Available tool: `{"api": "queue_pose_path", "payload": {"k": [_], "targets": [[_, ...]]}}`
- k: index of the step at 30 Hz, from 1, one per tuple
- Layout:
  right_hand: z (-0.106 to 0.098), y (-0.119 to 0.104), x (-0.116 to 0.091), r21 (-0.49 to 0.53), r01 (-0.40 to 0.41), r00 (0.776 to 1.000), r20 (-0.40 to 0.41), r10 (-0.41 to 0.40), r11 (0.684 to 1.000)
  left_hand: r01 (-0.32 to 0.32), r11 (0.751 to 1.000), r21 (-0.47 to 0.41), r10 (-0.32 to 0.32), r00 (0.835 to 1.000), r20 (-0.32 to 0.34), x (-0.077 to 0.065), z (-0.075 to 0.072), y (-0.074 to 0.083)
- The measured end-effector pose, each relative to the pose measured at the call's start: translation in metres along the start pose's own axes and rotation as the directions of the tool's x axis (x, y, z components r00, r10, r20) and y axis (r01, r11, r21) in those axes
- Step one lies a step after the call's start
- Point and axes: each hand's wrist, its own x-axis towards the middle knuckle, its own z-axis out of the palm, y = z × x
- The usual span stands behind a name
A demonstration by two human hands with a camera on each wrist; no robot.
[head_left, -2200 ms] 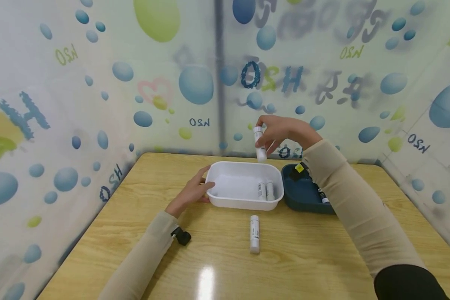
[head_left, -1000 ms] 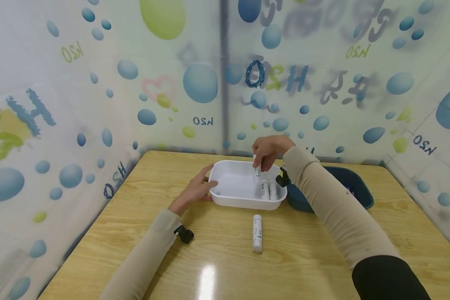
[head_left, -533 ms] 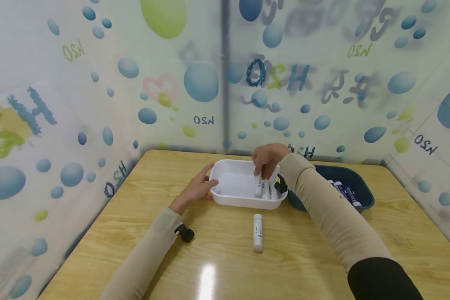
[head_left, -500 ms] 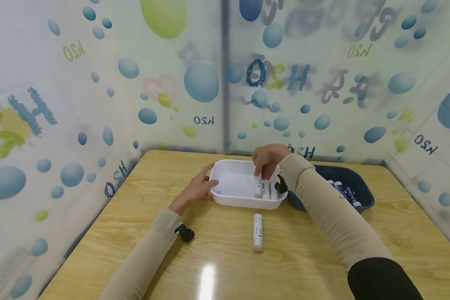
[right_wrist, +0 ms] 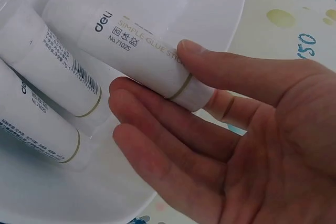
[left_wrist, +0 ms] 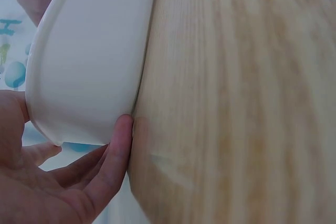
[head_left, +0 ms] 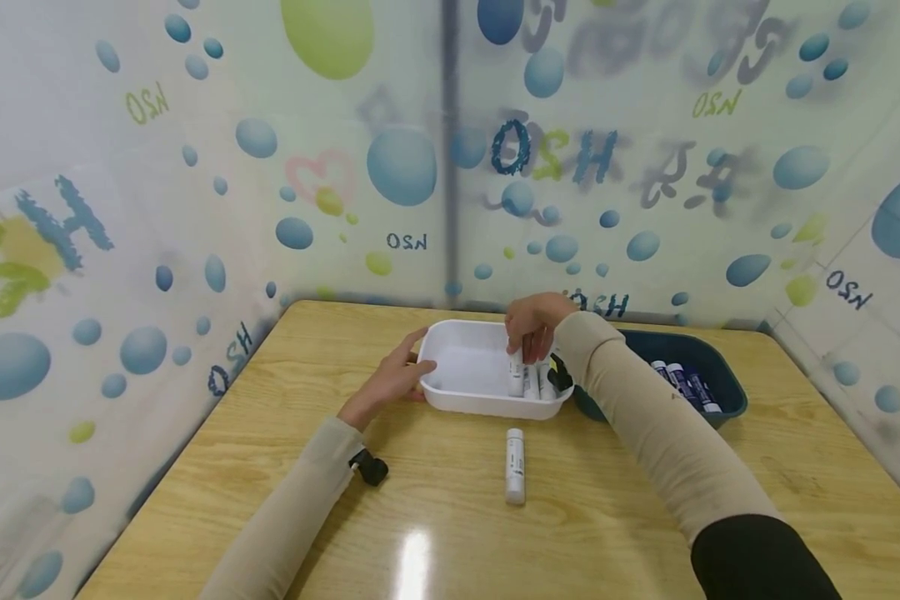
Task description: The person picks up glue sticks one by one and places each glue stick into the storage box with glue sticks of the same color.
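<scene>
My right hand point(head_left: 532, 321) pinches a white glue stick point(head_left: 516, 377) by its upper end, thumb on one side and fingers on the other. The glue stick is inside the white plastic tray point(head_left: 487, 407), its lower end down near the floor. Just right of it lie two more white glue sticks point(right_wrist: 52, 59), side by side. My left hand point(head_left: 392, 379) grips the tray's left end. In the left wrist view its thumb is at the rim and its fingers point(left_wrist: 118, 145) press the outer wall near the table. Another white glue stick point(head_left: 515, 467) lies in front of the tray.
A dark blue tray point(head_left: 737, 392) stands to the right, partly behind my right sleeve, with several dark-and-white sticks point(head_left: 682, 382) in it. The wooden table point(head_left: 307, 517) meets a patterned wall covering behind the trays.
My right hand has come down from above the white tray's back edge, bringing the glue stick in beside the two lying there. My left hand keeps its grip on the tray.
</scene>
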Motion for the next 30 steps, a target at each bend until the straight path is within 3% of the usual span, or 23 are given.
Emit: {"api": "queue_pose_path", "payload": {"k": [12, 30], "targets": [[0.004, 0.003, 0.007, -0.045, -0.088, 0.996, -0.004, 0.088, 0.995, 0.010, 1.000, 0.001, -0.010, 1.000, 0.002, -0.002, 0.000, 0.003], [0.013, 0.010, 0.010, -0.037, -0.105, 0.994, 0.005, 0.105, 0.994, 0.011, 1.000, 0.005, -0.011, 1.000, -0.002, -0.001, -0.001, 0.002]]}}
